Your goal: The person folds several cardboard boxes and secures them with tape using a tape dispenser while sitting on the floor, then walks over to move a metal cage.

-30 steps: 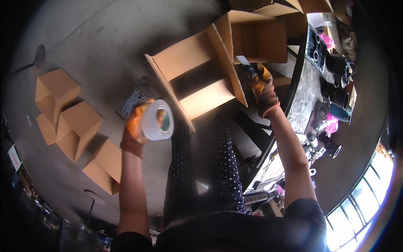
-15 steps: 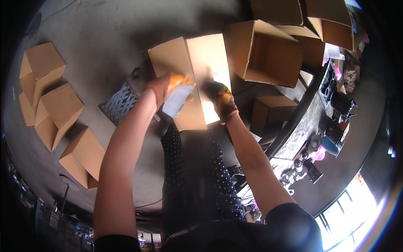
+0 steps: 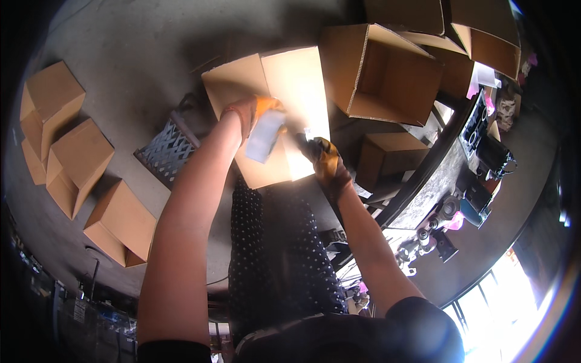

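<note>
A cardboard box [image 3: 236, 75] with its top flaps closed together stands in front of my legs, its right side brightly lit. My left hand [image 3: 251, 115], in an orange work glove, is closed on a pale grey-white rectangular sheet [image 3: 264, 138] over the box's near left part. The sheet is blurred, so I cannot tell if it is one piece or a stack. My right hand [image 3: 327, 158], in an orange and dark glove, is closed at the box's near right edge. Its fingertips are in shadow beside a small bright spot; what they hold is hidden.
An open box [image 3: 393, 78] stands to the right, with more boxes behind it. Below it is a smaller box [image 3: 393, 151]. A workbench [image 3: 417, 202] with black and metal parts runs along the right. Several boxes [image 3: 82, 151] and a grey lattice crate [image 3: 166, 148] stand on the left floor.
My left hand has moved right with the pale sheet, nearer to my right hand. My right hand has shifted slightly down and right. The view has turned a little.
</note>
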The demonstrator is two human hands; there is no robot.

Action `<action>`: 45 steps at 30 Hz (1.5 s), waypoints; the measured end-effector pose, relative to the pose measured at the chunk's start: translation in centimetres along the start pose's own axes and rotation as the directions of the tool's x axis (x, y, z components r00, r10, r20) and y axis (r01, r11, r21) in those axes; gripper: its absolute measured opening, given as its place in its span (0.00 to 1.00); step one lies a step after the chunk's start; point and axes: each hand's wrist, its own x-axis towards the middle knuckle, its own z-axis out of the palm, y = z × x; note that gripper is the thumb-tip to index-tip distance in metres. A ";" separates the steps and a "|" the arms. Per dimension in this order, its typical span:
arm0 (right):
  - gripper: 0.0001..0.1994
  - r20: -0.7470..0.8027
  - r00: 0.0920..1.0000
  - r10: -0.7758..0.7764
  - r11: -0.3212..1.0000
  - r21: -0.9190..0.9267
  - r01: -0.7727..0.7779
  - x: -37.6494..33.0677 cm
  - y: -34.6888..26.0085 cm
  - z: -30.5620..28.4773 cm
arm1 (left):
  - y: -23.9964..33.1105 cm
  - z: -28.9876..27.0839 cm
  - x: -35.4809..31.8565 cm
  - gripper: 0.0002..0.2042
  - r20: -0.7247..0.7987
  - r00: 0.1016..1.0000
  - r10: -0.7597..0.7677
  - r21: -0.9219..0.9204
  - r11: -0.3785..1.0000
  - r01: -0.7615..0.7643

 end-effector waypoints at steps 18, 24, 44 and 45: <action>0.14 0.301 0.953 0.016 -0.349 -0.892 0.287 23.3 -3.4 12.0 | -2.0 -3.9 1.5 0.14 0.184 0.971 0.155 -0.054 0.988 -0.147; 0.21 0.327 0.944 -0.049 0.865 -0.458 0.204 9.0 -11.8 8.9 | -1.7 -4.0 0.5 0.14 0.213 0.977 -0.010 -0.620 0.771 0.143; 0.08 0.148 0.988 -0.042 0.788 -0.604 0.124 1.9 -4.0 9.8 | -0.2 -1.9 3.7 0.12 -0.287 0.767 0.574 0.907 0.421 0.024; 0.08 0.170 0.985 -0.036 0.754 -0.642 0.139 1.7 -3.8 9.5 | -1.3 -4.0 5.5 0.11 -0.317 0.689 0.651 0.818 0.556 -0.150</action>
